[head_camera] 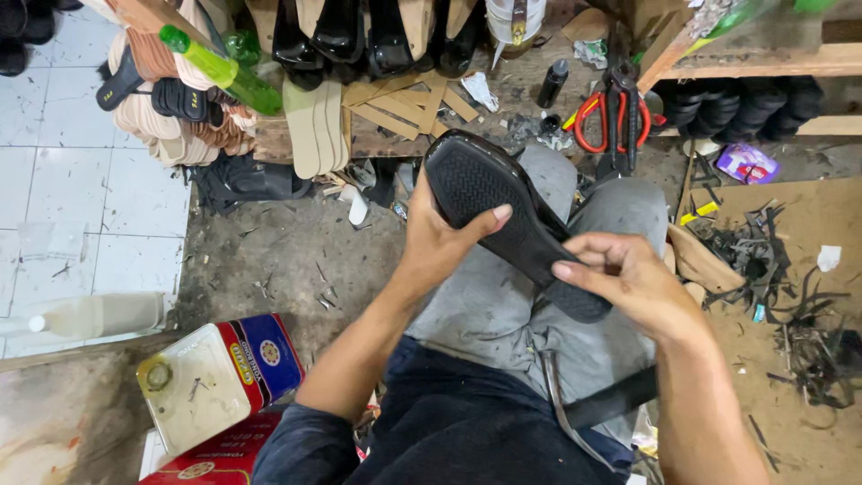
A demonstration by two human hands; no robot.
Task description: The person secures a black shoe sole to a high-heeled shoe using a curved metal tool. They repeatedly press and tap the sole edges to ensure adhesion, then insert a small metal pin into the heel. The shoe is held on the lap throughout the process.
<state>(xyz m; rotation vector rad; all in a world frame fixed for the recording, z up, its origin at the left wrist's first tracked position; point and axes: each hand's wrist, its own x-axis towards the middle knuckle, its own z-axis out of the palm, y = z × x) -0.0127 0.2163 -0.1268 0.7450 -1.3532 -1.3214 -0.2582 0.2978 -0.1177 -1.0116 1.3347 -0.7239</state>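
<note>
A black sandal point(489, 193) is held sole-up above my lap, its textured sole facing me. My left hand point(440, 238) grips it from below at the toe half, thumb lying across the sole edge. My right hand point(628, 278) holds the heel end, fingers curled over its side. My grey trouser legs point(503, 314) are underneath.
Red-handled scissors point(611, 121) and a small black bottle point(552, 83) lie ahead on a wooden board. Stacked insoles point(314, 126), a green bottle point(224, 70) and black shoes point(359, 31) sit at the back. A metal tin point(211, 377) stands at the left. Black scraps point(799, 332) litter the right.
</note>
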